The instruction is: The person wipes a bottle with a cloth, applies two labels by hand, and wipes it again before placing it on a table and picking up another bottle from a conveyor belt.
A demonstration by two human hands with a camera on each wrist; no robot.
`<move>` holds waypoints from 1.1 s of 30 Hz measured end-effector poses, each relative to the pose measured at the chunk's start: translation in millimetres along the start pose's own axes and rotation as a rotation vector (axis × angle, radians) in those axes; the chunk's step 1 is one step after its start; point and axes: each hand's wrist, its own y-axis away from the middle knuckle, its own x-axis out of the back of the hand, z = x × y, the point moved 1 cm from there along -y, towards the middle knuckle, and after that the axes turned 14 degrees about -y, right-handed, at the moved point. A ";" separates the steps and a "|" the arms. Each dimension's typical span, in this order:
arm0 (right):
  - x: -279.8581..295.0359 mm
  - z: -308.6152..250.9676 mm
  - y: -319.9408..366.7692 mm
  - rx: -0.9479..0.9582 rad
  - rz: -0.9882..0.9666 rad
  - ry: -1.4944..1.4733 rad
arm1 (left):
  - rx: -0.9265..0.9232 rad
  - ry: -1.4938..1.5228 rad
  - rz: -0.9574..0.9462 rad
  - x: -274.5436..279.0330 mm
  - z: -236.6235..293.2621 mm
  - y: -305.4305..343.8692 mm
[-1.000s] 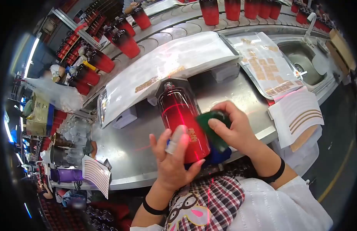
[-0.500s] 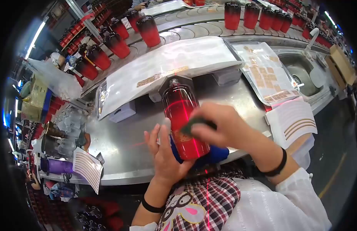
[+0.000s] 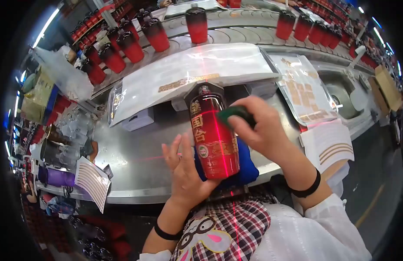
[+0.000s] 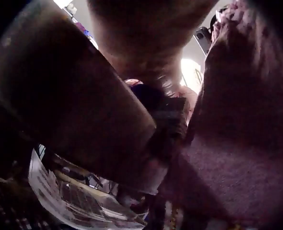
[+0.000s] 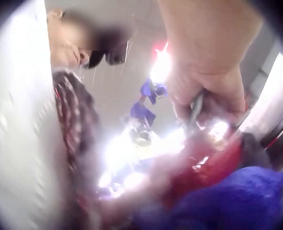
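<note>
A red bottle with a dark top lies with its neck in a notched dark rest, gold characters and a band facing up. Fairly straight fingers of the left hand stand beside its lower left side, the palm near its base. The right hand pinches a dark green flat piece over the bottle's upper right side. Under the bottle is a blue cloth. In the right wrist view the right hand is above the blurred bottle; the left wrist view is dark, with part of the left hand.
Behind the bottle slopes a white-covered tray with gold pieces. A tray of gold labels and striped sheets are at right, near a sink. Red bottles stand on the conveyor. Another striped sheet hangs at left.
The bottle has turned, so large gold characters now face up. The right hand swept in over its lower part, then moved back up and right with the green piece. Bottles on the conveyor have shifted.
</note>
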 end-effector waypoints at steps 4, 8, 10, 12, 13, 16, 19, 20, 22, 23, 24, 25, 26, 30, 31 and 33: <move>-8.3 -5.5 1.2 -0.016 -0.234 -0.170 | -0.074 -0.164 0.007 17.3 5.2 -6.1; -0.2 -6.3 -6.2 -0.029 0.023 -0.002 | 0.049 -0.017 -0.076 -4.2 -6.0 6.7; -4.8 -5.4 -1.9 -0.026 -0.266 -0.193 | 0.008 -0.078 -0.065 1.8 -3.0 3.2; -9.2 1.3 -4.1 -0.037 -0.056 -0.096 | -0.028 -0.127 -0.048 10.6 1.5 -0.4; -6.7 -1.8 -4.5 -0.079 -0.047 -0.110 | -0.041 -0.148 -0.034 15.3 3.4 -1.7; 0.1 -7.4 -0.4 -0.124 -0.213 -0.275 | 0.000 -0.095 -0.061 4.7 -2.3 2.9; -4.5 -1.9 -0.6 0.001 -0.035 0.015 | 0.057 0.021 -0.076 -0.3 -2.1 5.3; -3.1 -1.7 -2.9 0.037 0.090 0.106 | 0.081 0.057 -0.067 0.1 -1.4 4.7; -7.1 -6.1 4.6 0.277 0.037 0.299 | 0.050 -0.035 -0.011 9.1 1.4 2.0; -14.0 -13.5 12.3 0.384 -0.030 0.314 | 0.026 -0.081 0.016 11.9 2.1 0.3; -21.2 -20.1 20.2 0.493 -0.095 0.332 | 0.025 -0.089 0.033 11.0 2.4 0.2; -30.0 -23.9 26.6 0.550 -0.160 0.226 | 0.023 -0.097 0.052 8.9 2.4 0.4; -28.3 -24.6 25.5 0.509 -0.155 0.193 | 0.026 -0.108 0.070 6.4 1.8 1.9; -18.5 -23.3 26.0 0.426 -0.117 0.221 | 0.137 0.091 -0.029 -6.9 -0.6 8.7; -22.3 -25.7 30.4 0.433 -0.217 0.158 | 0.094 0.078 0.013 -6.1 -1.1 7.2; -22.9 -31.2 35.6 0.369 -0.443 -0.111 | 0.041 0.006 0.050 0.2 -2.2 6.8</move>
